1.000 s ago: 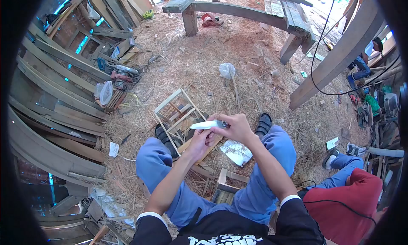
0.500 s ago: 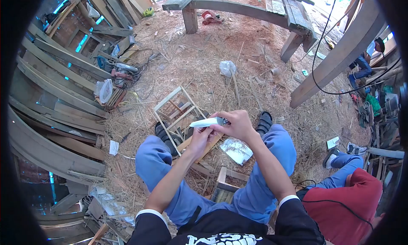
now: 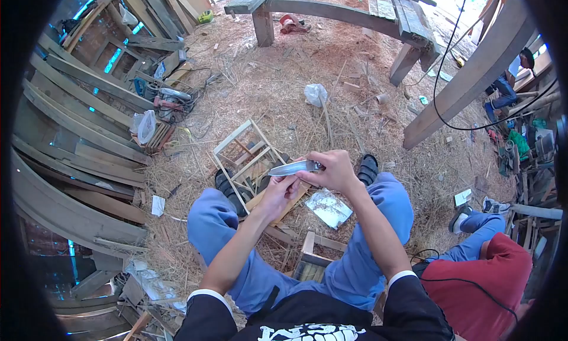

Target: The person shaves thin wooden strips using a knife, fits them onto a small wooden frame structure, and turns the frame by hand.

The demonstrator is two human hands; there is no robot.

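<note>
My right grip (image 3: pixel 325 169) closed on the knife (image 3: pixel 291 169); left grip (image 3: pixel 284 192) curled beneath, hold unclear. Wooden frame (image 3: pixel 253 163), far-left, looked joined; what remained, couldn't tell.

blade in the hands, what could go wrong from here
The left hand is right beside the blade, so a slip of the right hand could cut its fingers. If dropped, the blade might nick the wooden frame below or strike a sandal. A person in red is nearby, so a wide swing might be risky.
</note>
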